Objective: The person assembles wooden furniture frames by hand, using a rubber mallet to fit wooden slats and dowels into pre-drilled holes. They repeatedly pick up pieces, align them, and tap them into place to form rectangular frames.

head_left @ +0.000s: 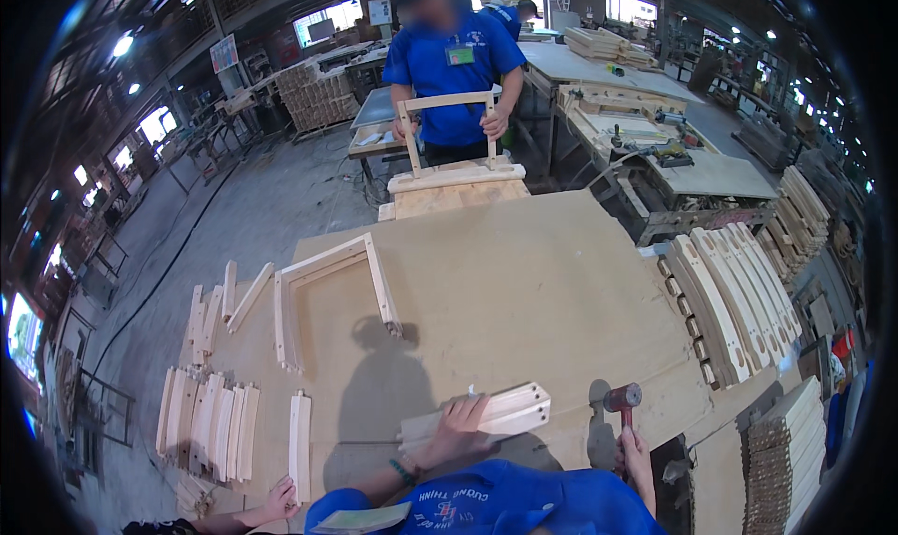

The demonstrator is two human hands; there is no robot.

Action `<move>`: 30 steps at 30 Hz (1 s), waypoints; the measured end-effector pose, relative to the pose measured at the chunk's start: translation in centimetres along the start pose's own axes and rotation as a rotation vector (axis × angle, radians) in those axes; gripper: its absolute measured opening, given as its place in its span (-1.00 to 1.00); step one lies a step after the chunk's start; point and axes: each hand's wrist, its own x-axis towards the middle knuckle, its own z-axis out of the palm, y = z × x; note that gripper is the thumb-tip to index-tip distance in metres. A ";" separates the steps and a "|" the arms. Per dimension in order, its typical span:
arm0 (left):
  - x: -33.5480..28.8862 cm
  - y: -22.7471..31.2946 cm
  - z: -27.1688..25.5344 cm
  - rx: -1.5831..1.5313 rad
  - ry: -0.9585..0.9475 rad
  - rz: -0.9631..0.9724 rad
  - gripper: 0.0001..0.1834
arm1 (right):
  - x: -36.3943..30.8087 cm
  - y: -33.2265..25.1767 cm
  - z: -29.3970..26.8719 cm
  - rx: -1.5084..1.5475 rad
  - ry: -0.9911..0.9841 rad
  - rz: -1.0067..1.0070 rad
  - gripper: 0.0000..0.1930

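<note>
My left hand (pixel 458 432), a dark bracelet on its wrist, is closed over a short, thick pale wooden block (pixel 519 412) lying at the near edge of the table. Dark holes show in the block's right end; whether it is one piece or several side by side I cannot tell. To the right, my right hand (pixel 638 455) grips the handle of a red mallet (pixel 623 398), its head raised above the tabletop. Farther off on the left stands a three-sided wooden frame (pixel 325 260). A loose wooden slat (pixel 299 446) lies to the left of my left forearm, another person's hand (pixel 279 499) at its near end.
Brown sheeting covers the table (pixel 524 292). Wooden slats (pixel 210 423) are stacked along its left edge, curved rails (pixel 734 296) along its right. A pile of wood (pixel 790 451) stands at the lower right. Across the table, a person in blue (pixel 456 67) holds a wooden frame (pixel 447 100).
</note>
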 end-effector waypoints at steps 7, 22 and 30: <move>8.3 -0.5 2.4 0.035 -0.129 0.111 -0.04 | 0.2 0.4 -0.3 0.032 0.043 -0.004 -0.63; 7.0 -0.4 2.0 0.167 0.225 -0.040 -0.14 | 5.0 1.2 -3.3 0.006 0.179 -0.187 -0.60; -8.7 -8.4 -5.4 0.403 0.793 -0.611 -0.50 | 11.2 0.2 -2.6 -0.964 0.628 -0.493 -0.75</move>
